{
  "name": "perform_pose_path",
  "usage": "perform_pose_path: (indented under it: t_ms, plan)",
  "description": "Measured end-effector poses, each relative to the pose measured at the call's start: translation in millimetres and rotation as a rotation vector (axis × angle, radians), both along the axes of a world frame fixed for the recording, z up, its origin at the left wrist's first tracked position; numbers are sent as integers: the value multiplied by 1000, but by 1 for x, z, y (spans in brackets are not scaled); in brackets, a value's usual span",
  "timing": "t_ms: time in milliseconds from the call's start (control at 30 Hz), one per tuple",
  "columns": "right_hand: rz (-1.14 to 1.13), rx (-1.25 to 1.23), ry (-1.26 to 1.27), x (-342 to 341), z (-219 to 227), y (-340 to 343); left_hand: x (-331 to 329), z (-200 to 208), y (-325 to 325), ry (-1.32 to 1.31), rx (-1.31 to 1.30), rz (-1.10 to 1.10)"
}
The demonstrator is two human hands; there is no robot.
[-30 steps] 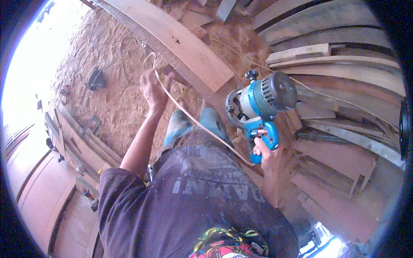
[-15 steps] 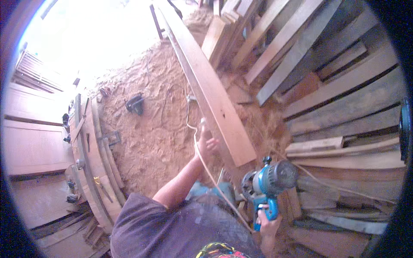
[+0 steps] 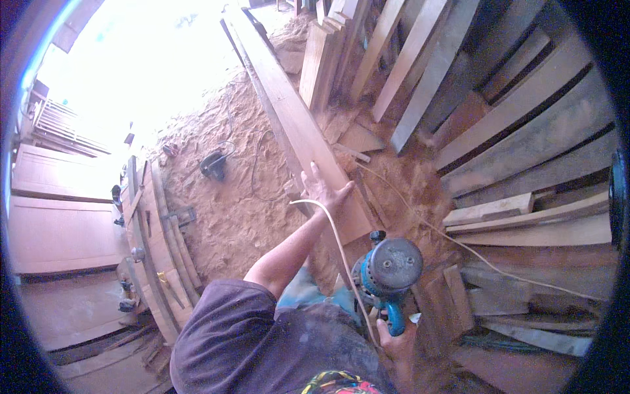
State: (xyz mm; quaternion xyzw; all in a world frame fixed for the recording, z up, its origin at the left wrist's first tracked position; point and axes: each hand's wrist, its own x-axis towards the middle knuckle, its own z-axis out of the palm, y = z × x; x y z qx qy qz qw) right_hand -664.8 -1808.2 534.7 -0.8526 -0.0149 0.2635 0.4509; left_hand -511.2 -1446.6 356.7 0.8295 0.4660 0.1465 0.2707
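A long plank (image 3: 296, 118) shows smooth, matt wood | a router (image 3: 369, 274) pairs a dull, dark motor cap (image 3: 396, 268) with a blue handle (image 3: 395, 320) of plastic-looking sheen | matt cloth forms the shirt (image 3: 308, 345) | ground (image 3: 226, 220) lies rough, powdery | wooden boards (image 3: 535, 134) look dusty, matt

Woodworking workshop | stacked planks (image 3: 535, 136) | dusty brown floor (image 3: 216, 213) | blue power router (image 3: 392, 266)
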Motion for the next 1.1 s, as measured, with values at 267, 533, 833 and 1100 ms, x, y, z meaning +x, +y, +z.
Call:
perform_pose_path:
  t_ms: [267,533,833,1100]
  plan:
    - [-75,105,-34,-4,-43,-23,-2,39,-3,105,-190,-89]
    - [106,-41,80,29,-2,-27,-36,61,-10,-27,-13,-24]
    - [30,10,0,23,4,-18,-17,29,6,17,86,-31]
    - [404,64,156,41,-32,-59,-13,-22,35,-174,213,-173]
